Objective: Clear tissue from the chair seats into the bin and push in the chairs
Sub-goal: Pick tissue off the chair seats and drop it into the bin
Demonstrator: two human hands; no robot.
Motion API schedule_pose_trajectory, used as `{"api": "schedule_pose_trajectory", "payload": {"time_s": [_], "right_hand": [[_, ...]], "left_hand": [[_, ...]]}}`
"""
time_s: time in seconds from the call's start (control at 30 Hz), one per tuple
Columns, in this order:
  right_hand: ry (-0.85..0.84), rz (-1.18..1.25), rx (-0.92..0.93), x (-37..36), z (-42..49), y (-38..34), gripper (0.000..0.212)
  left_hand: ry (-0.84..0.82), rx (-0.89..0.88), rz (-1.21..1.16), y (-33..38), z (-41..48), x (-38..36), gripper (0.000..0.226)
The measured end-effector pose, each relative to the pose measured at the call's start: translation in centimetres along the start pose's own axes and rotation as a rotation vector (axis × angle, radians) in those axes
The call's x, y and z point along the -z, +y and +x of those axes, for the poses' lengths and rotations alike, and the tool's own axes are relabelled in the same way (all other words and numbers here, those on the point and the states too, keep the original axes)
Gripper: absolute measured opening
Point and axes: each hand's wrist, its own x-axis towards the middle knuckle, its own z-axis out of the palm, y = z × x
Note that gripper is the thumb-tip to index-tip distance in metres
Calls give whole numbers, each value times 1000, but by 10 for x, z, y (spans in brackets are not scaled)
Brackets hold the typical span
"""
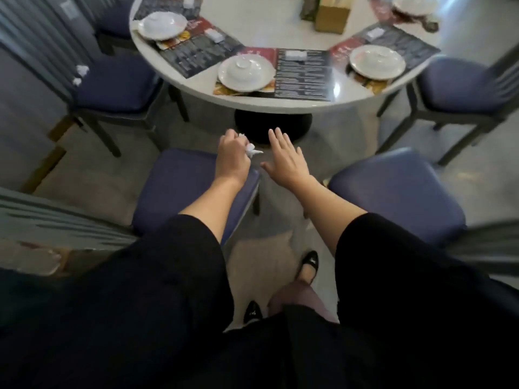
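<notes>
My left hand (232, 155) grips a crumpled white tissue (252, 150) above the front corner of the near left chair's blue seat (179, 186). My right hand (283, 155) hovers beside it over the gap between the chairs, fingers straight and spread, holding nothing. The near right chair (393, 192) has a bare blue seat. On the far left chair (112, 85), two white tissue scraps (80, 74) lie at the seat's back edge. No bin is in view.
A round white table (280, 99) on a black pedestal (273, 124) carries plates, menus and a tissue box. Another blue chair (460, 85) stands at the right, pulled out from the table. My feet stand on the grey floor (269, 240) between the two near chairs.
</notes>
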Motion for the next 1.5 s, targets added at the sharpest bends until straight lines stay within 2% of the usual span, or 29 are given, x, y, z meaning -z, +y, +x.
{"api": "schedule_pose_trajectory", "payload": {"time_s": [0.23,0.37,0.57,0.7,0.9,1.17,1.5], "right_hand": [[180,-31,-245,56,-126,72,81],[248,-45,-307,83,-196,110,79],[278,-35,-342,91,-321,164,77],[286,-34,-390,86,-407,206,69],[334,30,-573,80,-510,275,69],[364,87,-726,93,-545,379,75],[400,122,-843,170,-502,571,76]], "left_hand": [[-118,-332,-73,119,-58,-21,16],[-146,-468,-88,192,-100,-36,16],[-136,-554,-103,286,-195,-56,15],[-211,-660,-88,346,-273,-69,11],[-336,-689,-204,411,-347,-104,9],[-471,-806,-200,502,-367,-186,8],[-523,-911,-214,656,-296,-324,7]]}}
